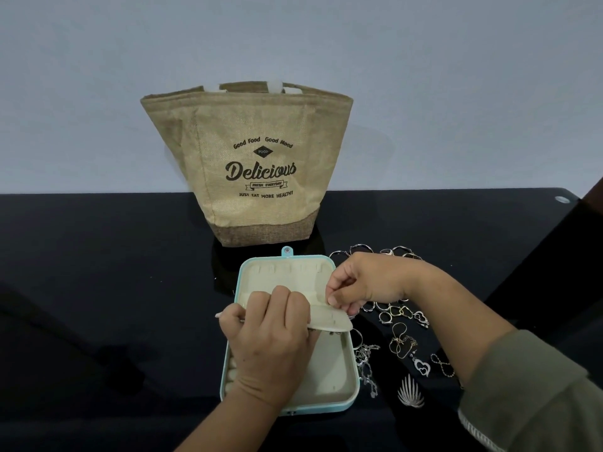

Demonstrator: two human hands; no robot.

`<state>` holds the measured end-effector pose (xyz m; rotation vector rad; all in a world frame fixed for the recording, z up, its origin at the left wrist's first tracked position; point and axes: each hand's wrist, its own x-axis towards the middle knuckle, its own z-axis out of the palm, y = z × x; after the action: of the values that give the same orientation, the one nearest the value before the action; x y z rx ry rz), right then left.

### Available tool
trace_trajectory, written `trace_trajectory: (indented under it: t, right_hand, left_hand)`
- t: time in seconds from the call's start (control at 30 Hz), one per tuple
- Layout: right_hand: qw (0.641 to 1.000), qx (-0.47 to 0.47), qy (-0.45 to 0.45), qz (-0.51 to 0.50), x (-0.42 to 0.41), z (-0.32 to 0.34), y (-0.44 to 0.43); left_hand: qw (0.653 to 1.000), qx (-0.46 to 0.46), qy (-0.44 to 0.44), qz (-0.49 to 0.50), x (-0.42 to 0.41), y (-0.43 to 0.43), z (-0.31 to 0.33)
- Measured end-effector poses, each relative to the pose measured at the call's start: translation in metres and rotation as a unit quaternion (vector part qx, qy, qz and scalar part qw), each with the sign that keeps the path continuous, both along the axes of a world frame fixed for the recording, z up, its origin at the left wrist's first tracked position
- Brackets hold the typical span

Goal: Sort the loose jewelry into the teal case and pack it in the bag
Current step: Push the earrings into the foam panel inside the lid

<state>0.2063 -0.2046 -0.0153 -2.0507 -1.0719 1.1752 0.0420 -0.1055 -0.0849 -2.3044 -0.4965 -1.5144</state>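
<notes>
On your glossy black table, a trapezoid woven jute bag (printed "Delicious") stands upright behind the open, rounded teal case. Your left hand grips its cream suede-like inner flap; your right hand pinches the flap's right edge. Loose silver and gold jewelry lies scattered just right of the case.

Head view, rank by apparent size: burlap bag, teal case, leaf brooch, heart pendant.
1. burlap bag
2. teal case
3. leaf brooch
4. heart pendant, close to the brooch, so that order is unsure
</notes>
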Motion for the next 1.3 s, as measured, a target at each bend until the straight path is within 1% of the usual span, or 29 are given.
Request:
trace_trajectory:
  t: [0.3,0.47,0.77,1.07,1.3]
  right_hand:
    - [0.999,-0.002,-0.032,0.005,-0.003,0.002,-0.002]
    - [0.997,-0.014,-0.067,0.019,-0.004,0.004,0.001]
    - [0.998,-0.020,-0.049,0.020,0.000,0.001,0.004]
    - [1.000,-0.020,0.021,0.003,0.001,-0.007,0.001]
    - [1.000,-0.008,0.003,0.003,-0.002,-0.007,0.000]
  left_hand:
    - [1.000,0.000,0.010,0.008,0.000,0.001,-0.002]
    - [1.000,-0.007,0.021,0.004,0.000,0.002,-0.002]
    - [1.000,-0.003,0.006,0.004,-0.001,0.000,-0.001]
    - [1.000,-0.008,0.008,0.004,-0.001,0.000,-0.002]
    - [1.000,-0.009,0.007,0.006,0.000,-0.001,-0.002]
